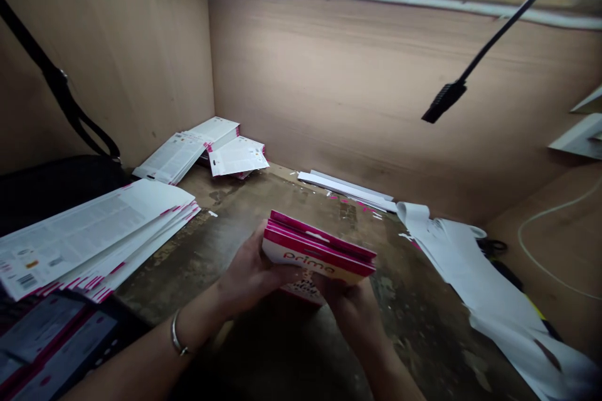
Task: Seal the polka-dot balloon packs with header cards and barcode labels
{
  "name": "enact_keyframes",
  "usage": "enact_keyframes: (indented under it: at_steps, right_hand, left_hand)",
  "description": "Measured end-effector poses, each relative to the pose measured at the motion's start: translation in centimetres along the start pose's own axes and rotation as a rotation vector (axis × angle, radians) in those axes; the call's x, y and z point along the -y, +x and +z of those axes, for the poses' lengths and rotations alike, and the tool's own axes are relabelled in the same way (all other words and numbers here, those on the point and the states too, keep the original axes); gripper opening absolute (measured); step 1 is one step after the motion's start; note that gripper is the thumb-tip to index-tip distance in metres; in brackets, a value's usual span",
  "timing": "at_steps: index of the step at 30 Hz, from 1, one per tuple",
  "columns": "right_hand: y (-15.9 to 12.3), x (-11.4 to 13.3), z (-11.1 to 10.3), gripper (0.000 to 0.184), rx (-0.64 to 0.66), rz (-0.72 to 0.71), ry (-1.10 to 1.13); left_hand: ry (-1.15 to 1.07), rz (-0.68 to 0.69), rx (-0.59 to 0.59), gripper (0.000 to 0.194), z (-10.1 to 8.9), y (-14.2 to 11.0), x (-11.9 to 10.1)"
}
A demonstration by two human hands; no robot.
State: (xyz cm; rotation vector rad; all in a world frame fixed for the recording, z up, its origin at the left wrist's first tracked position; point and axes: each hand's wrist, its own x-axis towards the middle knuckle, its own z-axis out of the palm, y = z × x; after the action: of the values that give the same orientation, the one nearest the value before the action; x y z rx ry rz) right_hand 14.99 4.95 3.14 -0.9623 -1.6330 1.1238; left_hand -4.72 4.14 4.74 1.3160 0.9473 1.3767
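Observation:
A small stack of pink-and-white printed cards (324, 252) stands upright on the worn table, its pink top edges with a hanging slot facing up. My left hand (249, 276) grips the stack's left end, thumb across the printed front. At the right end my right hand (350, 304) is closed on the same cards, its thumb also on the front. A metal bangle (177, 333) circles my left wrist. The fingers behind the stack are hidden, and the lower part of the cards lies in shadow.
Flat printed cards (94, 225) lie piled at the left, more card stacks (188, 150) in the back corner. White paper strips (348, 188) rest along the back wall. Long white backing paper (470, 269) curls down the right side. A black cable plug (444, 102) hangs overhead.

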Motion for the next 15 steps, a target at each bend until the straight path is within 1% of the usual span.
enact_keyframes:
  at_steps: [2, 5, 7, 9, 11, 13, 15]
  right_hand:
    - [-0.6, -1.0, 0.2, 0.031, 0.015, -0.019, -0.061]
    - [-1.2, -2.5, 0.0, 0.03, 0.048, 0.004, -0.147]
    - [-1.3, -3.1, -0.2, 0.03, 0.058, 0.022, -0.153]
    - [-1.0, -3.0, -0.3, 0.029, 0.047, 0.034, -0.08]
    - [-0.8, -2.2, -0.2, 0.027, 0.031, 0.071, 0.053]
    - [-0.6, -1.0, -0.2, 0.027, 0.046, 0.162, 0.212]
    - [-0.7, -0.1, -0.3, 0.032, 0.077, 0.271, 0.357]
  left_hand:
    - [0.043, -0.006, -0.003, 0.045, -0.1, -0.1, 0.7]
    - [0.103, -0.04, 0.077, 0.037, -0.9, -0.1, 2.5]
    - [0.101, -0.029, 0.111, 0.036, -1.3, 0.0, 3.4]
    - [0.052, -0.025, 0.106, 0.035, -1.1, 0.2, 3.7]
    - [-0.041, -0.058, 0.119, 0.035, -0.5, 0.3, 3.4]
    - [-0.125, -0.146, 0.13, 0.036, 0.3, 0.3, 2.5]
    - [-0.092, -0.254, 0.075, 0.04, 0.8, 0.1, 1.8]
